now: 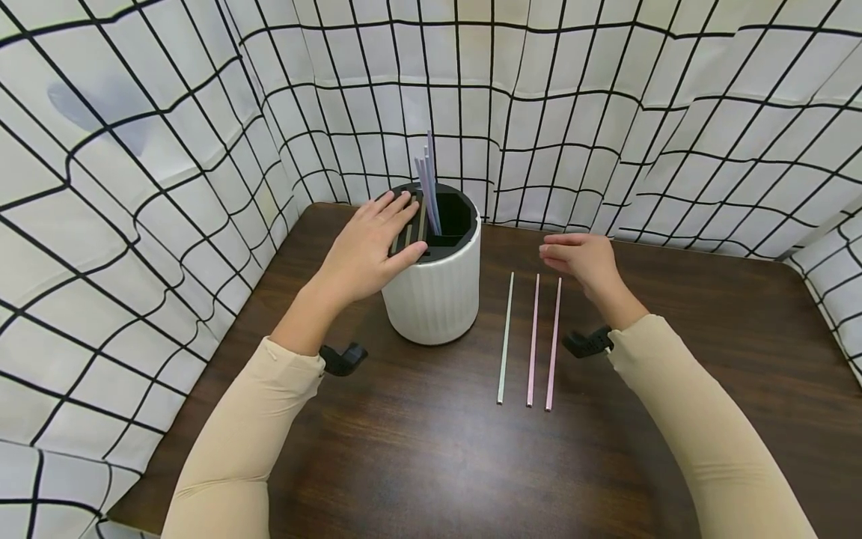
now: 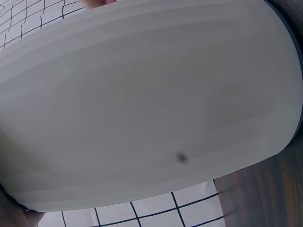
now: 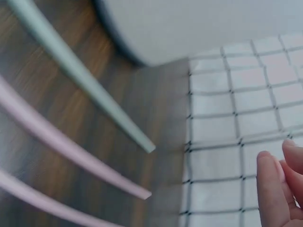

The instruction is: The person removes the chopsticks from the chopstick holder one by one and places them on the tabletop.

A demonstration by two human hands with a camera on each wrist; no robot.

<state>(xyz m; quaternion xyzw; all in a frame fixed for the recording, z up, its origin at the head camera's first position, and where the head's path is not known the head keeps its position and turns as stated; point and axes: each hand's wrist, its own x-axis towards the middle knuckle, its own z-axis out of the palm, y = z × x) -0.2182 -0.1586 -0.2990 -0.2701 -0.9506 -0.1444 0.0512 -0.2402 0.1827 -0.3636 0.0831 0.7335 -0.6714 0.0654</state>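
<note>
A white ribbed holder [image 1: 434, 303] with a dark divided top stands toward the back left of the table. My left hand [image 1: 364, 243] rests over its slotted left side, fingers spread and thumb along the near rim. Several lavender chopsticks [image 1: 428, 187] stand upright in its open compartment. To its right lie a pale green chopstick [image 1: 505, 340] and two pink chopsticks [image 1: 533, 340], side by side. Beyond their far right ends hovers my right hand [image 1: 582, 262], fingers loosely together and holding nothing. The right wrist view shows its fingertips [image 3: 270, 179] off to the side.
The dark wooden table [image 1: 417, 457] carries the holder and chopsticks. White cloth with a black grid [image 1: 539, 112] hangs along the table's back and left. A black wrist camera [image 1: 343, 359] sits under the left wrist, another [image 1: 587, 343] under the right.
</note>
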